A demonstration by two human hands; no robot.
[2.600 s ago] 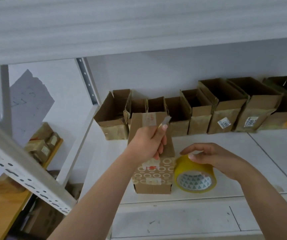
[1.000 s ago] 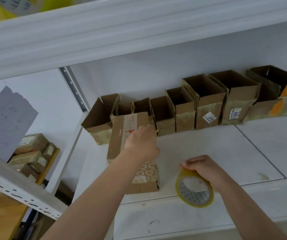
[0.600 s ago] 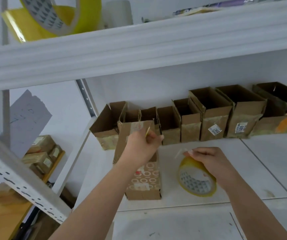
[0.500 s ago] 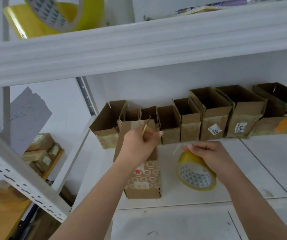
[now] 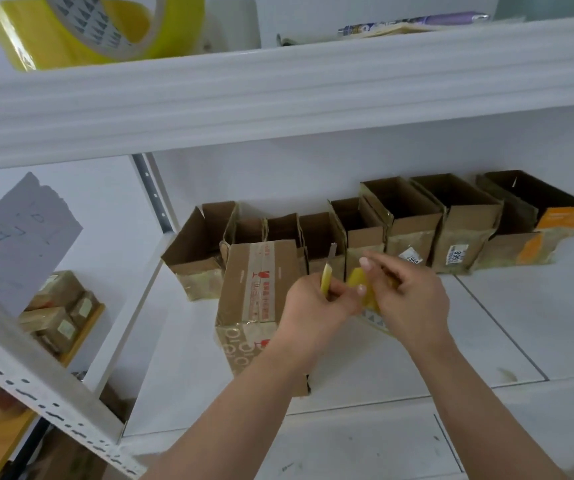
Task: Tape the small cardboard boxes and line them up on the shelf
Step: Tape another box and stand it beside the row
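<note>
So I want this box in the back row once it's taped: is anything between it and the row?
Nothing visible stands between them: the box already lies with its far end against the row of open boxes at the wall. The row looks full there, with no visible gap for it.

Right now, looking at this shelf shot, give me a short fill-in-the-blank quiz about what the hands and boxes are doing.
1. The left hand pinches a small ____ cutter.
2. The right hand holds the yellow roll of ____.
3. The open boxes stand in a row against the ____ wall of the shelf.
4. The box being taped lies ____ of both hands.

Missing words: yellow; tape; back; left
</note>
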